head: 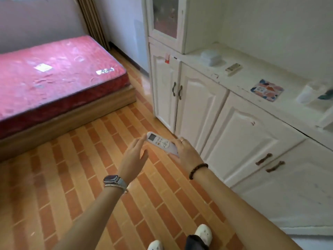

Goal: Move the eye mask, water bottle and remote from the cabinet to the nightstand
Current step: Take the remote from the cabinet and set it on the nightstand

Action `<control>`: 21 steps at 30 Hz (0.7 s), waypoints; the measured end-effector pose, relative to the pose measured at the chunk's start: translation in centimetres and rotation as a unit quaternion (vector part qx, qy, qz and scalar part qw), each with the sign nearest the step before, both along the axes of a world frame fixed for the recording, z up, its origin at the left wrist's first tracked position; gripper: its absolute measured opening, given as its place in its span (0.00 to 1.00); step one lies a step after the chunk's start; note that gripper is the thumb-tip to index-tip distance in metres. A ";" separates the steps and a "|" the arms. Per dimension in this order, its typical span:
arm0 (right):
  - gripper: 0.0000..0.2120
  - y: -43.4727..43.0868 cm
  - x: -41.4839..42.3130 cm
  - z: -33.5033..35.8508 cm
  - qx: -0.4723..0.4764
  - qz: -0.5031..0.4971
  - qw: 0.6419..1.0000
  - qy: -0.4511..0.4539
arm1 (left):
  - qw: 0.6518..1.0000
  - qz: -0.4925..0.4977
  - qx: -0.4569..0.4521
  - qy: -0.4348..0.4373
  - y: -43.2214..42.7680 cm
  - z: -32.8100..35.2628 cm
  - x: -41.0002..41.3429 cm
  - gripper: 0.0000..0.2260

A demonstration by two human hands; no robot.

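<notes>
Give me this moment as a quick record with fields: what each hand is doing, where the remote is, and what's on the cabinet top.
right hand: holds the remote, screen end pointing away
left hand: open, fingers near the remote's tip; contact unclear
remote location: in the air above the tiled floor, off the cabinet
cabinet top: a pale box, a small flat device, a patterned card, blurred items at the right edge
bed: red mattress, left of the cabinet
nightstand: not in view

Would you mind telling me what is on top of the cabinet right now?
On the cabinet top lie a pale folded item, a small flat device, a patterned card and a blurred white object. The rest lies out of frame.
</notes>
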State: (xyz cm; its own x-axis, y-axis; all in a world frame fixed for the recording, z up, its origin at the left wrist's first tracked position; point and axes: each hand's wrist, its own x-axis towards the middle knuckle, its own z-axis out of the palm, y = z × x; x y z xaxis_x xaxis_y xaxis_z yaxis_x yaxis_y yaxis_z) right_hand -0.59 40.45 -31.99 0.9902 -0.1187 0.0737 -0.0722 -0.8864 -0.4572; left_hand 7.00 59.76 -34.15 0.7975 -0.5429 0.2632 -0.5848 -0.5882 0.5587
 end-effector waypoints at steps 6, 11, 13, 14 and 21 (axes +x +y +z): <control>0.22 11.2 4.8 -0.2 -0.017 0.125 0.992 -0.021 | 0.994 0.106 0.001 -0.007 12.6 -0.6 0.3 0.21; 0.21 18.5 9.0 0.2 -0.016 0.208 0.977 -0.037 | 0.983 0.185 -0.011 -0.005 20.0 -0.4 0.5 0.22; 0.21 20.9 11.1 0.2 -0.030 0.247 0.967 -0.049 | 0.976 0.220 -0.008 -0.005 22.5 -0.6 1.0 0.22; 0.21 22.1 12.1 0.3 -0.029 0.265 0.963 -0.048 | 0.971 0.240 -0.006 -0.004 23.6 -0.6 1.4 0.22; 0.22 28.8 20.9 0.1 -0.004 0.363 0.931 -0.042 | 0.937 0.348 0.036 -0.010 29.3 -0.4 6.0 0.24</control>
